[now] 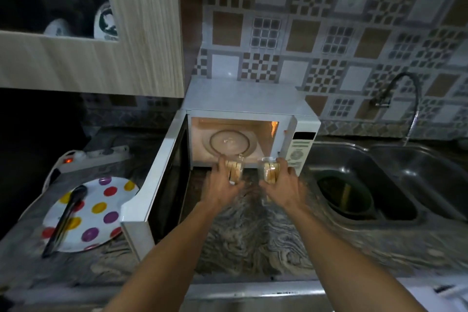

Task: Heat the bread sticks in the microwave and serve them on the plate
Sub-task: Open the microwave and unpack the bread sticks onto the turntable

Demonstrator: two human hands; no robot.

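The white microwave (249, 101) stands open and lit, its door (162, 175) swung out to the left, its glass turntable (229, 143) bare. Just in front of the opening, my left hand (221, 183) grips one clear glass container of bread sticks (235, 171). My right hand (283, 182) grips a second clear container of bread sticks (269, 171) beside it. Both containers hover over the marbled counter (250, 230). A white plate with coloured dots (101, 200) lies at the left with black tongs (67, 218) across it.
A steel double sink (395, 172) with a dark green bowl (344, 197) in it sits to the right, under a flexible tap (407, 99). A power strip (98, 154) with a red light lies behind the plate. A wooden wall cabinet (126, 33) hangs at upper left.
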